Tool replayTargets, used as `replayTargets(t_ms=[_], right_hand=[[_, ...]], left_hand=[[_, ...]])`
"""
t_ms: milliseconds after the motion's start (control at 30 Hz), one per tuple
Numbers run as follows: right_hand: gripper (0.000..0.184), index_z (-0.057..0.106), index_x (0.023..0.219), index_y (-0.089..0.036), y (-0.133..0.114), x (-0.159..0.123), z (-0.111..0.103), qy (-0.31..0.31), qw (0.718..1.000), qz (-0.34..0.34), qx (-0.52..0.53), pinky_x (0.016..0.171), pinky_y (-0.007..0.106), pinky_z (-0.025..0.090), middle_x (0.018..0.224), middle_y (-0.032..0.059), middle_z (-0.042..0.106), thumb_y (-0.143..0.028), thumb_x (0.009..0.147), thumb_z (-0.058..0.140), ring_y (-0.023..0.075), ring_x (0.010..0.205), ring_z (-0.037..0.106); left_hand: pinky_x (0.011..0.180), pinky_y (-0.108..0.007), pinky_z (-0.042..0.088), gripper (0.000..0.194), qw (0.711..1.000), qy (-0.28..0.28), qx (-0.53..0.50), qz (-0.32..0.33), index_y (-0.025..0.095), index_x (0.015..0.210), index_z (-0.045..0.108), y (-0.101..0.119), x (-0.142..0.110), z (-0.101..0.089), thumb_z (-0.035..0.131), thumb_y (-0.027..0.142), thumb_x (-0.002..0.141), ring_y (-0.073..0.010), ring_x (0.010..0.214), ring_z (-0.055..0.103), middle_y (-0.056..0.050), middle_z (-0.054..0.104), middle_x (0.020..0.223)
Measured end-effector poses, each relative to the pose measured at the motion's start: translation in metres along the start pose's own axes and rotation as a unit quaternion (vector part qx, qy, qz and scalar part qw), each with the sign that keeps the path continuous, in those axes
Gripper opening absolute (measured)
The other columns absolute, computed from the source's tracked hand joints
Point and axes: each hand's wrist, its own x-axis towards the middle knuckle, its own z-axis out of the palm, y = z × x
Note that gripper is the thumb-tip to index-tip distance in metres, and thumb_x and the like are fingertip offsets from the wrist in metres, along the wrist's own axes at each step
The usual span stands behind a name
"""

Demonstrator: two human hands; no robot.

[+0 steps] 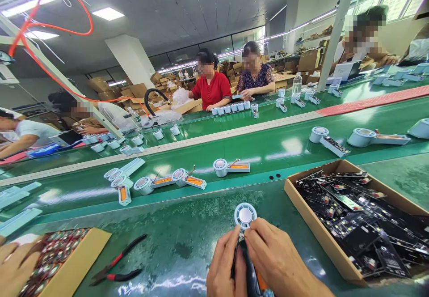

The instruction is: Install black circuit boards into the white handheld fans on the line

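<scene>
Both hands work at a light-blue fan housing (246,215) with a round ribbed head, set on the green bench. My left hand (223,263) is closed, pinching a thin black circuit board (235,256) seen edge-on beside the handle. My right hand (279,259) is closed on the housing's handle, just below the round head. Between the hands, part of an orange battery (262,282) shows in the handle. My fingers hide most of the handle and the fingertips' exact contact.
A cardboard box of black circuit boards (355,225) stands right. Cutting pliers (117,261) lie left, near a box of small wired parts (60,252) with another person's hand (20,261) over it. Fan housings (220,167) line the conveyor (268,149); co-workers (212,84) sit beyond.
</scene>
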Motion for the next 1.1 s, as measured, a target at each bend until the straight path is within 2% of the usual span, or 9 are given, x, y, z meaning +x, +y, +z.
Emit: replayTargets(t_ms=[100,300,533,767,867,933,1000,1033,1100], right_hand=[[0.031,0.055,0.077,-0.018,0.000,0.002,-0.005,-0.011,1.000,-0.013,-0.004,0.056,0.031,0.032,0.078,0.0032,0.055,-0.012,0.102,0.038,0.0168,0.065,0.048],[0.024,0.055,0.079,-0.018,0.002,0.008,-0.013,-0.047,0.998,-0.040,0.002,0.056,0.031,0.033,0.079,0.0029,0.057,-0.009,0.099,0.045,0.0170,0.065,0.047],[0.017,0.055,0.082,-0.018,0.001,0.009,-0.015,-0.039,0.999,-0.038,-0.004,0.056,0.031,0.034,0.078,0.0031,0.057,-0.007,0.094,0.052,0.0180,0.063,0.046],[0.016,0.058,0.085,-0.017,-0.001,0.004,-0.005,-0.033,0.998,-0.046,-0.011,0.056,0.031,0.037,0.080,0.0066,0.060,-0.004,0.091,0.050,0.0201,0.065,0.051],[0.020,0.058,0.084,-0.018,0.002,0.000,-0.001,-0.020,0.999,-0.034,-0.011,0.055,0.030,0.039,0.079,0.0067,0.059,-0.006,0.094,0.045,0.0204,0.065,0.053],[0.023,0.058,0.084,-0.018,0.005,0.002,-0.007,-0.043,0.999,0.002,0.015,0.055,0.029,0.043,0.079,0.0057,0.059,-0.008,0.097,0.042,0.0193,0.064,0.055],[0.019,0.059,0.096,-0.018,0.006,0.010,-0.024,-0.092,0.993,0.046,0.065,0.065,0.029,0.051,0.091,0.0070,0.062,-0.008,0.098,0.043,0.0192,0.075,0.061],[0.020,0.058,0.107,-0.019,0.005,0.016,-0.034,-0.118,0.987,0.058,0.089,0.075,0.031,0.055,0.104,0.0087,0.062,-0.007,0.096,0.045,0.0201,0.087,0.063],[0.040,0.051,0.125,-0.020,0.002,0.031,-0.055,-0.167,0.980,0.026,0.108,0.095,0.036,0.052,0.133,0.0115,0.055,-0.002,0.089,0.054,0.0238,0.114,0.058]], left_hand=[[0.096,-0.027,0.054,0.038,1.000,-0.003,0.006,0.011,0.033,0.134,0.062,0.000,-0.001,0.000,0.045,0.024,0.101,-0.0183,0.113,0.067,-0.004,0.069,0.125],[0.099,-0.021,0.051,0.046,0.997,-0.044,0.032,0.055,0.031,0.141,0.054,-0.005,-0.001,-0.003,0.043,0.014,0.100,-0.0145,0.118,0.065,-0.004,0.065,0.130],[0.103,-0.024,0.051,0.052,0.994,-0.048,0.059,0.084,0.027,0.146,0.048,-0.009,-0.004,0.001,0.041,0.007,0.098,-0.0161,0.123,0.062,-0.008,0.062,0.134],[0.095,-0.029,0.058,0.054,0.990,-0.067,0.064,0.105,0.022,0.150,0.041,-0.007,-0.005,0.003,0.037,0.007,0.099,-0.0203,0.117,0.066,-0.013,0.064,0.130],[0.098,-0.032,0.057,0.057,0.988,-0.092,0.074,0.099,0.023,0.152,0.038,-0.004,-0.002,-0.002,0.036,0.005,0.098,-0.0212,0.121,0.064,-0.013,0.062,0.133],[0.092,-0.032,0.060,0.061,0.986,-0.117,0.094,0.076,0.026,0.151,0.040,0.002,0.002,-0.012,0.035,0.003,0.095,-0.0209,0.114,0.068,-0.014,0.059,0.136],[0.079,-0.027,0.062,0.064,0.985,-0.128,0.111,0.042,0.031,0.149,0.043,0.010,0.006,-0.024,0.033,0.001,0.093,-0.0177,0.096,0.072,-0.012,0.059,0.128],[0.074,-0.025,0.062,0.065,0.985,-0.128,0.109,0.030,0.032,0.149,0.043,0.015,0.008,-0.031,0.033,0.001,0.093,-0.0161,0.088,0.072,-0.010,0.061,0.120],[0.074,-0.024,0.060,0.065,0.989,-0.118,0.084,0.023,0.034,0.152,0.038,0.025,0.012,-0.042,0.038,0.004,0.094,-0.0152,0.080,0.071,-0.005,0.066,0.103]])
